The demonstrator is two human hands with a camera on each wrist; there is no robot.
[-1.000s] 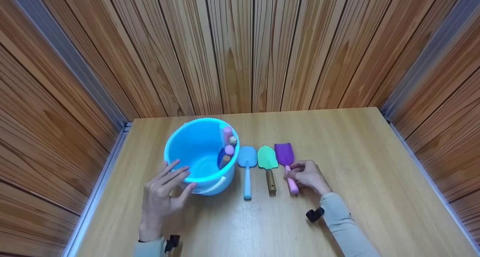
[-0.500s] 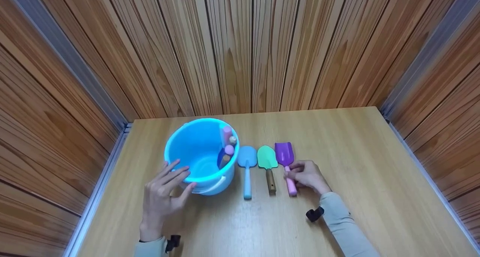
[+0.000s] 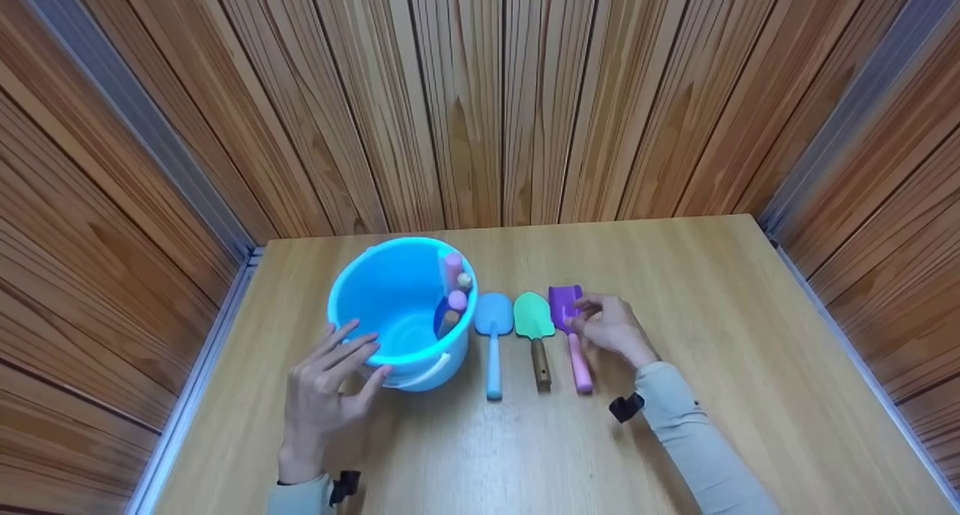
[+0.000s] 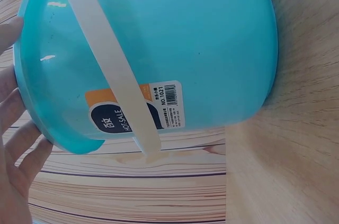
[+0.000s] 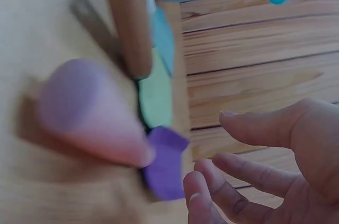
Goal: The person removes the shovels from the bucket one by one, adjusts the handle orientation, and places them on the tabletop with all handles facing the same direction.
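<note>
My left hand [image 3: 322, 387] rests its spread, nearly straight fingers on the near left rim of a light blue bucket [image 3: 424, 376]. The left wrist view shows the fingertips along the rim, with the bucket's white handle [image 4: 114, 60] hanging down its side. My right hand [image 3: 616, 329] hovers over a toy shovel with a purple blade [image 3: 562, 301] and pink handle [image 3: 580, 365], overlapping the blade in the head view. Thumb and fingers are apart with nothing between them in the right wrist view. The shovel lies on the table.
Left of the purple shovel lie a green trowel [image 3: 534, 316] with a brown handle and a blue shovel [image 3: 494, 316], side by side. Inside the bucket, several tools with pink and brown handles [image 3: 457, 300] lean against the right wall. Wood-panelled walls [image 3: 480, 102] enclose the table.
My right hand has let go of the pink handle and moved up and away toward the blade. The purple shovel has been straightened slightly. The left hand stays at the bucket rim.
</note>
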